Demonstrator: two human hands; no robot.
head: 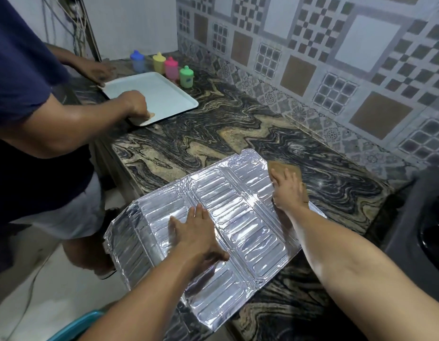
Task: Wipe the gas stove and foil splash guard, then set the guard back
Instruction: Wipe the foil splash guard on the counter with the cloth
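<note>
Left hand (197, 233) lying spread flat on guard (240, 217) at centre frame, right hand (288, 190) pressing brown cloth (282, 168) flat-fingered onto its right edge

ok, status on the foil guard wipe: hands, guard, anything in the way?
Left hand flat, pinning ribbed silver foil splash guard on marbled counter. Right hand pressing brown cloth at far edge. Path clear.

Premises: a home kitchen. Evidence: marbled stone table (213, 124) against a patterned tile backsplash (336, 57), gas stove (425, 232) at right, four coloured lidded condiment jars (164, 66), a pale serving tray (159, 94).
</note>
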